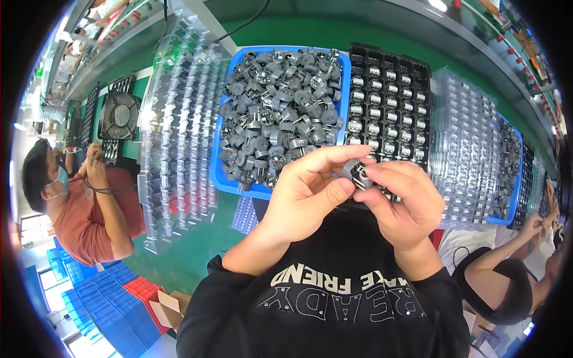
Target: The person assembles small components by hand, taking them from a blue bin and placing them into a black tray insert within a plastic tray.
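In front of my chest, both hands meet at a small grey round part with metal pins [353,169]. My left hand [298,197] is closed on its left side, with thumb and forefinger against it. From the other side, the thumb and fingertips of my right hand [409,203] pinch the same part near its pins. Fingers hide some of it. Beyond my hands stands a blue bin [345,89] heaped with similar grey parts. Next to it, partly behind my right hand, lies a black tray [425,107] holding rows of silver cylindrical pieces.
Clear plastic trays [156,197] are stacked left of the bin, and more clear trays [465,125] stand to the right. A co-worker [107,209] sits at left near a black fan [120,116]; another person [498,280] works at right. Blue crates [113,298] are stacked lower left.
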`<action>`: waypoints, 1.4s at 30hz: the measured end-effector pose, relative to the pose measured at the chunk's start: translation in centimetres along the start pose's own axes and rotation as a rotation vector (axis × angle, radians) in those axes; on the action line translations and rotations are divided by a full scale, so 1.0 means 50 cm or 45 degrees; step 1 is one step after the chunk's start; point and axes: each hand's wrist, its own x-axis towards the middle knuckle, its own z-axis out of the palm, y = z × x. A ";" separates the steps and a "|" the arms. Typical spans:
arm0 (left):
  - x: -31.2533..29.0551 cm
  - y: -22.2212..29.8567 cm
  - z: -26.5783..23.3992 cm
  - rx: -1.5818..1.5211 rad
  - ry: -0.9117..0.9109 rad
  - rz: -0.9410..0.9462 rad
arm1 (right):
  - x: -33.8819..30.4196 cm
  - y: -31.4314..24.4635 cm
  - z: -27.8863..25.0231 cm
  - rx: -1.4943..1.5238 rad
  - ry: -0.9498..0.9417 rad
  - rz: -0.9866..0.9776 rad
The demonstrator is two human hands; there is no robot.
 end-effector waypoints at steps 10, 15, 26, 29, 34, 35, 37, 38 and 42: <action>-0.014 0.007 -0.010 -0.103 -0.025 -0.062 | 0.003 -0.008 0.004 -0.046 0.005 -0.067; -0.020 0.001 -0.016 -0.063 -0.024 -0.021 | -0.008 -0.005 0.007 -0.051 -0.003 -0.053; -0.013 0.006 -0.016 -0.092 0.013 -0.137 | 0.021 -0.021 -0.006 -0.232 -0.140 -0.168; -0.007 0.000 -0.009 -0.138 0.062 -0.017 | 0.021 -0.014 0.002 -0.091 -0.035 0.027; 0.012 -0.036 -0.028 -0.060 0.121 0.123 | 0.050 0.037 -0.006 0.282 -0.325 0.362; 0.016 -0.039 -0.034 0.035 0.144 0.048 | 0.064 0.040 -0.010 0.313 -0.397 0.517; 0.019 -0.026 -0.040 0.337 0.233 0.003 | 0.112 0.076 -0.003 0.150 -0.418 0.510; 0.020 -0.007 -0.034 0.536 0.284 0.030 | 0.145 0.095 0.002 0.072 -0.363 0.533; 0.017 0.041 -0.026 0.751 0.390 0.280 | 0.238 0.265 0.011 -0.730 -0.306 0.149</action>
